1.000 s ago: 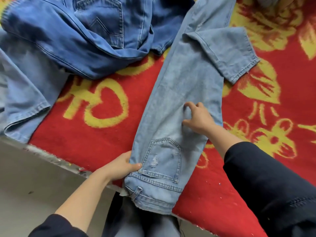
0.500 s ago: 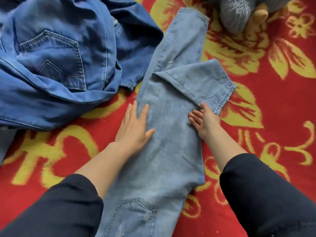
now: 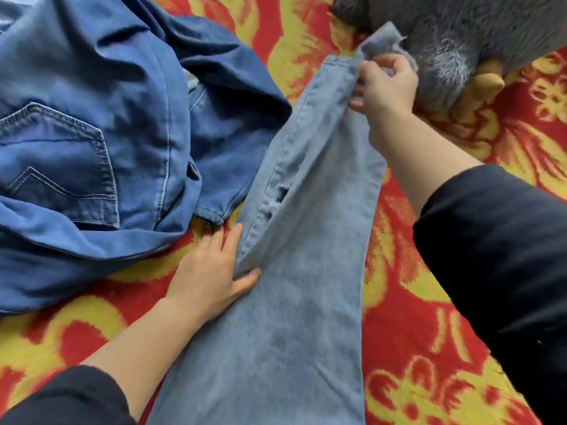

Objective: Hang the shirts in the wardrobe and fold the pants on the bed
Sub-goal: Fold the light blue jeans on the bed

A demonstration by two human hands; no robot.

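Head: R hand (image 3: 385, 87) grip, jeans (image 3: 306, 271) hem.

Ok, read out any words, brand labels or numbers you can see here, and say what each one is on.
None: no text can be read in this view.
dark jeans: the back pocket bears only a stitched chevron, no letters.
light jeans: no label or tag shows.
blanket: yellow flower shapes, no writing.

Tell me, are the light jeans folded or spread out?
Spread out: the light jeans stretch full length, right hand gripping the far hem.
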